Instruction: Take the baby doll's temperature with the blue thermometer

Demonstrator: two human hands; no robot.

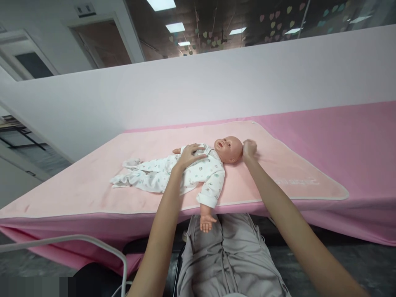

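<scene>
A baby doll (229, 149) in a white printed sleepsuit (161, 175) lies on its back on a pale pink mat (293, 173), head to the right. My left hand (189, 155) rests flat and open on the doll's chest. My right hand (249, 148) sits curled against the mat just behind the doll's head, touching or almost touching it. One doll arm (208, 210) hangs over the mat's near edge.
The mat covers a long table draped in a darker pink cloth (355, 132), backed by a white partition wall (216, 82). A white metal rail (93, 243) curves at the lower left. My grey-clothed lap (229, 260) is below the table edge.
</scene>
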